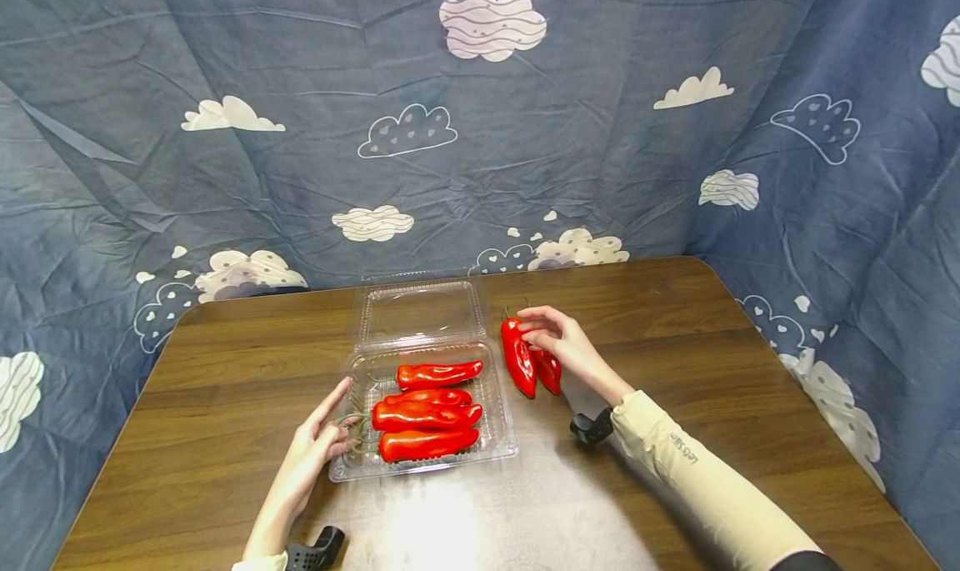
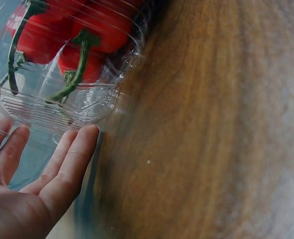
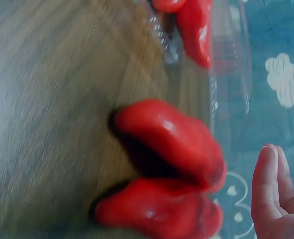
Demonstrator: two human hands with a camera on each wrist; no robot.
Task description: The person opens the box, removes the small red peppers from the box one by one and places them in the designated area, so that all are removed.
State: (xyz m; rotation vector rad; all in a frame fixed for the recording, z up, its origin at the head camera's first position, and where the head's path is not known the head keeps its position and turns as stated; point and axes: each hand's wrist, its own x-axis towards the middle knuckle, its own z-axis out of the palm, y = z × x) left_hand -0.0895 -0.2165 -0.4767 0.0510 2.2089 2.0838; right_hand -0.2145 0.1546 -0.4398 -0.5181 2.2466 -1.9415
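A clear plastic clamshell container (image 1: 498, 438) lies with its lid (image 1: 420, 314) folded back. Several red pointed peppers (image 1: 429, 447) rest inside, their green stems (image 2: 82, 64) toward its left side. My left hand (image 1: 311, 438) is at that side, and the left wrist view shows its extended fingertips (image 2: 89, 132) right at the ridged plastic wall. Right of the container, two more red peppers (image 1: 517, 358) lie side by side on the table. Above them is my right hand (image 1: 558, 338), fingers spread and slightly bent, overlapping the right-hand pepper (image 1: 550, 373). In the right wrist view nothing sits between its fingers (image 3: 266, 181).
The brown wooden table (image 1: 637, 321) has rounded far corners. Behind it and along both sides hangs a blue cloth (image 1: 315, 79) with white cloud prints. The raised lid reaches near the table's far edge. Bright glare marks the table in front of the container.
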